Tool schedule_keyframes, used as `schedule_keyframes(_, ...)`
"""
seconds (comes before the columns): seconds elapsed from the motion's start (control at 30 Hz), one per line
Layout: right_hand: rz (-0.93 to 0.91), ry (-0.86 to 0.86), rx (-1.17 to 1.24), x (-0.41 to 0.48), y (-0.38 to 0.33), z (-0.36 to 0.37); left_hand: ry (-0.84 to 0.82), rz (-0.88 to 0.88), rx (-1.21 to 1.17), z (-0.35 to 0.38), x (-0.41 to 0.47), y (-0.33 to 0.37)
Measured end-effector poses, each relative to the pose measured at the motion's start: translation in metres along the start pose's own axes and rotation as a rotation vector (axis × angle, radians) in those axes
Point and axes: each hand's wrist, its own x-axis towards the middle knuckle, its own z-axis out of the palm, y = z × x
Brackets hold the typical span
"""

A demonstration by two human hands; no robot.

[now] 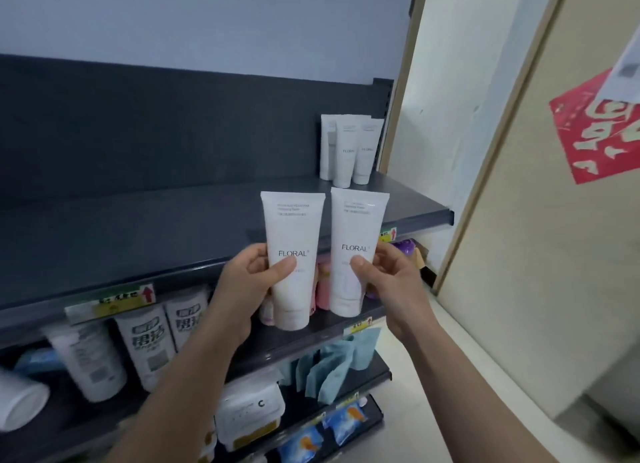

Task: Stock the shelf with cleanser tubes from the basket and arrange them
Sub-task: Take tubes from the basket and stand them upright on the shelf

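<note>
left hand fingers grasp left tube, right hand grasps right tube, both in front of shelf. Risk: narrow caps, so a careless set-down could topple the 3 stocked tubes at shelf rear.

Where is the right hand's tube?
Head view, centre-right: the white plastic FLORAL tube sits cap-down in the right hand, before the dark metal shelf, beside a matching tube.

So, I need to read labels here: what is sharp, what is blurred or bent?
Head view: the white plastic FLORAL tube in the left hand and the matching tube in the right hand are sharp, brand legible, small print soft; the white bottles at lower left are smeared; the dark grey metal shelf edge bows, wide-angle distortion; the red paper poster is blurred.
</note>
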Motion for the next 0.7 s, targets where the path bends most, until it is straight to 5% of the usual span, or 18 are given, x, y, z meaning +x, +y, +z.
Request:
schedule_keyframes(0.27,-0.024,0.027,0.025,0.057,-0.004,-0.035,-0.052,0.02,-0.05,0.047,0.039,0.012)
schedule_keyframes(0.7,-0.093,-0.119,0.049,0.157,-0.046,-0.118,0.134,0.126,0.044,0.153,0.094,0.021)
